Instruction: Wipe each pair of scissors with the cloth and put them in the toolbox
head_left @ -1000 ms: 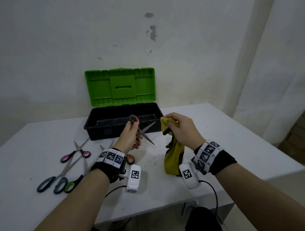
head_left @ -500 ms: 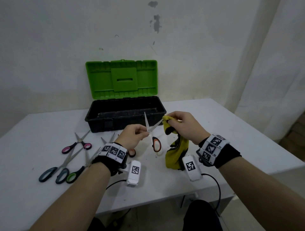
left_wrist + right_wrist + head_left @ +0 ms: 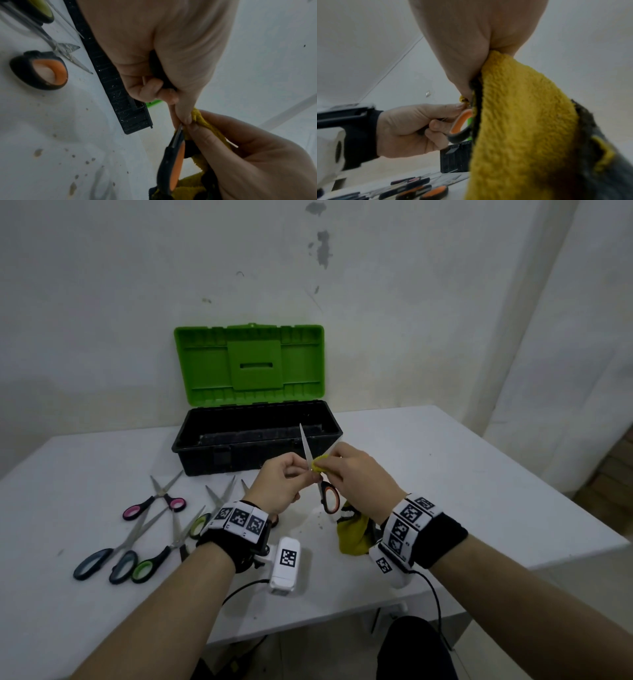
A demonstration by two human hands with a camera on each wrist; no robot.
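The orange-handled scissors stand upright above the table in front of the toolbox, one blade tip pointing up, handle loop hanging down. My left hand pinches them near the pivot. My right hand pinches the yellow cloth against the scissors right beside the left fingertips; the rest of the cloth hangs below the palm. The left wrist view shows the handle between both hands and the cloth. In the right wrist view the cloth hides most of the handle loop.
The black toolbox has its green lid open against the wall. Several scissors lie on the white table left of my arms: pink-handled, grey-blue, green. Another orange-handled pair lies under my left wrist.
The scissors were turned from handle-up to blades-up. My right hand then brought the cloth in from beside the blades and pinched it onto them next to my left fingers.
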